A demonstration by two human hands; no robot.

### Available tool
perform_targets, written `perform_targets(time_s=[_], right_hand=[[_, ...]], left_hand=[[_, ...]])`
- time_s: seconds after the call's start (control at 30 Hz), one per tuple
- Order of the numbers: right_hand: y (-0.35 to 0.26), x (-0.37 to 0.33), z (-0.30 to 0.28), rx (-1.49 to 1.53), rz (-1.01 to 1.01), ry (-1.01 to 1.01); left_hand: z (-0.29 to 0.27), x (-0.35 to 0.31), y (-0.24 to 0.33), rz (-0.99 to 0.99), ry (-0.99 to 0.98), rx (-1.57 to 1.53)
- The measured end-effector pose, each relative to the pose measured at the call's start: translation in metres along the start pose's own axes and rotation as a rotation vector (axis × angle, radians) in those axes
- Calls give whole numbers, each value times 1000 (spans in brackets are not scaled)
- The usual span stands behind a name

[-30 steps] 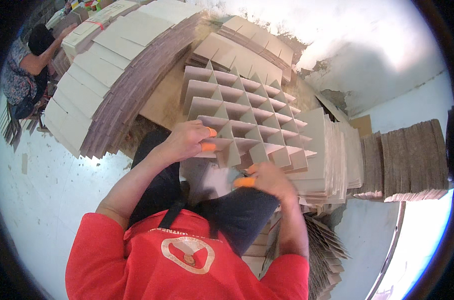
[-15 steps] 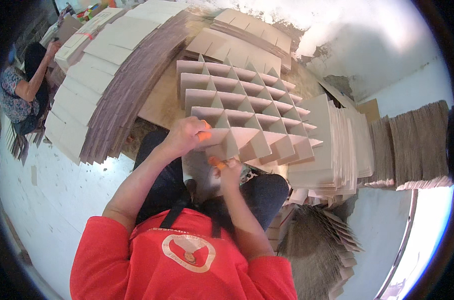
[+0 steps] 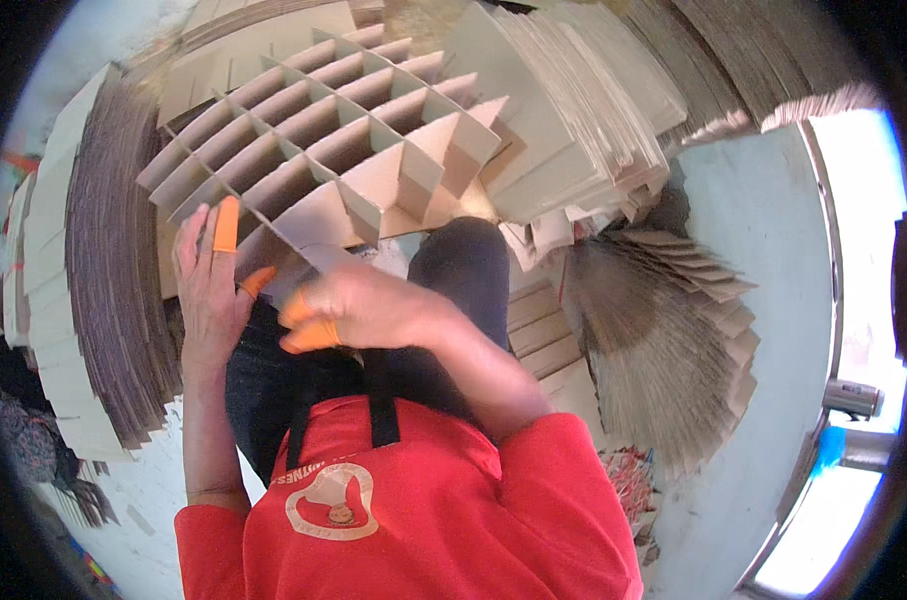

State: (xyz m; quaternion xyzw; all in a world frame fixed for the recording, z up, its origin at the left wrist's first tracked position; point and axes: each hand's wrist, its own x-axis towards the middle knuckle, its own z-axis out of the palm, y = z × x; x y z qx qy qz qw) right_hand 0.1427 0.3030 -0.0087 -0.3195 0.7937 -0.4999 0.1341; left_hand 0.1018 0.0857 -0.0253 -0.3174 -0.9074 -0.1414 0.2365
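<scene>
Cardboard divider grid (image 3: 324, 150) against open left hand (image 3: 209, 285)

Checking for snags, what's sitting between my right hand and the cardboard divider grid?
Head view: a loose cardboard strip lies between the right hand and the divider grid, over the dark trousers.

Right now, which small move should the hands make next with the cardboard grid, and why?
Probably press the left hand flat on the cardboard grid near its edge. That hand touches the near corner, while the right hand hovers below it, blurred, apparently holding nothing.
</scene>
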Motion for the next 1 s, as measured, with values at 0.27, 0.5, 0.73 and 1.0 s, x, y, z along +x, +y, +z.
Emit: perform_targets(time_s=[0.27, 0.5, 0.73, 1.0], right_hand=[[81, 58, -114, -989, 365, 735], [28, 40, -105, -347, 231, 284], [103, 58, -150, -1335, 13, 654], [33, 56, -115, -368, 486, -111]], left_hand=[[19, 49, -4, -85, -188, 105], [16, 88, -61, -9, -289, -72], [40, 129, -70, 30, -444, -225], [63, 145, -106, 88, -611, -160]])
